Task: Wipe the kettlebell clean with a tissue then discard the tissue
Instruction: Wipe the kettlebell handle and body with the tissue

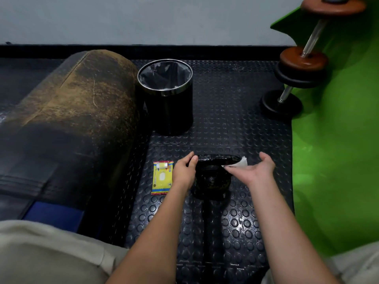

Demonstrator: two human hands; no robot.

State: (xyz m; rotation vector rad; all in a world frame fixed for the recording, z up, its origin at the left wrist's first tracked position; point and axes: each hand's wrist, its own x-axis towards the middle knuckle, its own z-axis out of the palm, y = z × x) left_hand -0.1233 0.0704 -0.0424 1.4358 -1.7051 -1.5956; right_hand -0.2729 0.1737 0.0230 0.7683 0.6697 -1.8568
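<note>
Here the kettlebell (pixel 213 179) sits on the floor (pixel 225 119) at 5 o'clock from the bin (pixel 166 89), left hand (pixel 184 173) curled round its handle (pixel 217 158), right hand (pixel 253 171) with fingers straight, seemingly pressing the tissue (pixel 242 162), which, unpinched, could slip off.

We find the kettlebell (pixel 212 181) on the floor (pixel 235 222), the tissue pack (pixel 162 177) just left of it, the bin (pixel 168 103) behind both, a pad (pixel 71 111) further left, dumbbells (pixel 297 76) far right.

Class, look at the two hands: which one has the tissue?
The right hand: it presses the white tissue against the kettlebell, while the left hand holds the kettlebell bare.
</note>
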